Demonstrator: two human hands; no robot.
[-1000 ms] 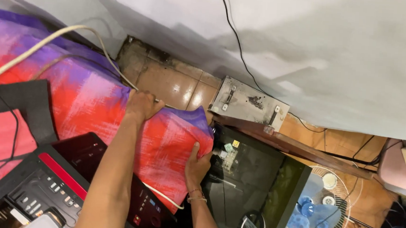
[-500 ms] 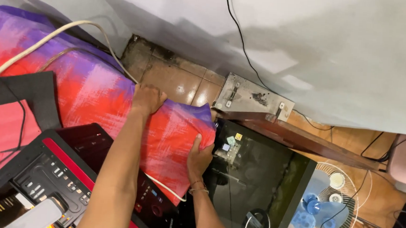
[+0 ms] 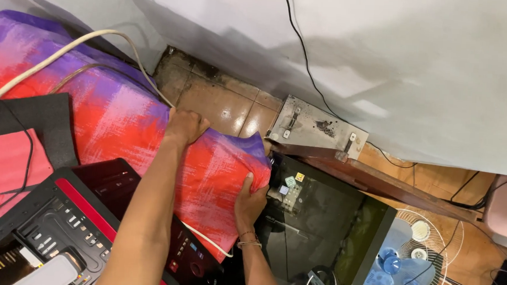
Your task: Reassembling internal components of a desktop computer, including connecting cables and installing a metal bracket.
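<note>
A red, pink and purple mattress [image 3: 108,116] lies across the left of the head view. Its end reaches a brown tiled floor [image 3: 221,102] below a white wall. My left hand [image 3: 184,126] is shut on the mattress's far edge near the corner. My right hand [image 3: 250,202], with a bracelet at the wrist, grips the mattress's end edge, thumb on top. That hand sits right against a black glass-sided case [image 3: 325,223].
A black case with a red stripe [image 3: 78,225] lies over the mattress under my left arm. A thick white cable [image 3: 65,54] crosses the mattress. A metal plate [image 3: 319,128] and wooden plank [image 3: 391,186] lean by the wall. A blue-bladed fan [image 3: 401,269] stands at the right.
Both hands keep their hold on the mattress. Its end corner has shifted slightly toward the metal plate, and the view has drifted a little.
</note>
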